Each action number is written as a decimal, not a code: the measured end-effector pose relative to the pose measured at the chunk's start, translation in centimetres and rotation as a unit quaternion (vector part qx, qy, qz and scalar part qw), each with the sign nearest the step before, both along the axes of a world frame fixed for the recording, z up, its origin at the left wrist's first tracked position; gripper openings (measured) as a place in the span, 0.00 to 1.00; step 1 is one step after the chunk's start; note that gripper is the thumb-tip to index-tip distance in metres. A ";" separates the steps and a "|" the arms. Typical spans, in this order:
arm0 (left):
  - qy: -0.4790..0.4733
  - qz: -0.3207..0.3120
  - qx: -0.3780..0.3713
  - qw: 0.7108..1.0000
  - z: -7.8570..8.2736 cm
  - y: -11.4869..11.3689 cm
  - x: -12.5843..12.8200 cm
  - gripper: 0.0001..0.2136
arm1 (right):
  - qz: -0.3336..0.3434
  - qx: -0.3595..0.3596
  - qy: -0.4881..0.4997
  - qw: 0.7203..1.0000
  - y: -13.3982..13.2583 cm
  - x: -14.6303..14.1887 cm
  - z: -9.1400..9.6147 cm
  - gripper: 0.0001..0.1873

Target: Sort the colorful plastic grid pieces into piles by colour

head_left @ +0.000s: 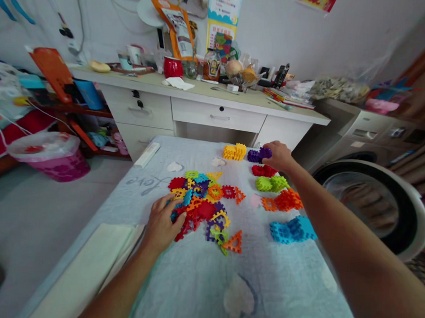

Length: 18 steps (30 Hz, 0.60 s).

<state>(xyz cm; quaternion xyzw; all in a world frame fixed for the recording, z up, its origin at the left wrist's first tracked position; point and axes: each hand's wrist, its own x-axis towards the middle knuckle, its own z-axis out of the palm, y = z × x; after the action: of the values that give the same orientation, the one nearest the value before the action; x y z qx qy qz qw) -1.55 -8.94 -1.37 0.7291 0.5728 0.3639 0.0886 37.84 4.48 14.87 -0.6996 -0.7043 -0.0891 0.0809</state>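
A mixed pile of toothed plastic building pieces in red, yellow, orange, blue, purple and green lies mid-table. My left hand rests at its left edge, fingers spread and touching pieces. My right hand reaches to the far right, its fingers closed at the right end of the purple pieces; its fingertips are partly hidden. Beside these stand yellow pieces. Nearer along the right side lie separate groups of red pieces, green pieces, orange pieces and blue pieces.
A pale cloth printed with hearts covers the table. A white box lies at its far left corner, folded white cloth or board along the left edge. Behind is a cluttered white desk; right, a washing machine with its door open.
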 end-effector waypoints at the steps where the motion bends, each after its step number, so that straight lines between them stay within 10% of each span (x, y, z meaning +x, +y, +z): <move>1: 0.001 0.000 0.001 1.000 0.0 0.0 0.0 0.15 | -0.021 0.004 -0.008 1.000 1.2 0.6 -0.5 0.29; 18: 0.016 0.000 0.003 1.000 -0.2 0.3 -0.1 0.15 | -0.081 -0.044 -0.038 0.995 10.3 1.7 -7.0 0.30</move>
<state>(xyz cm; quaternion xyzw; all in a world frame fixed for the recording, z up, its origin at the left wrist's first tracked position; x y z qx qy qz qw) -1.66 -8.68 -1.62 0.7350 0.5734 0.3536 0.0770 39.55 14.75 7.91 -0.7533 -0.6512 -0.0909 0.0153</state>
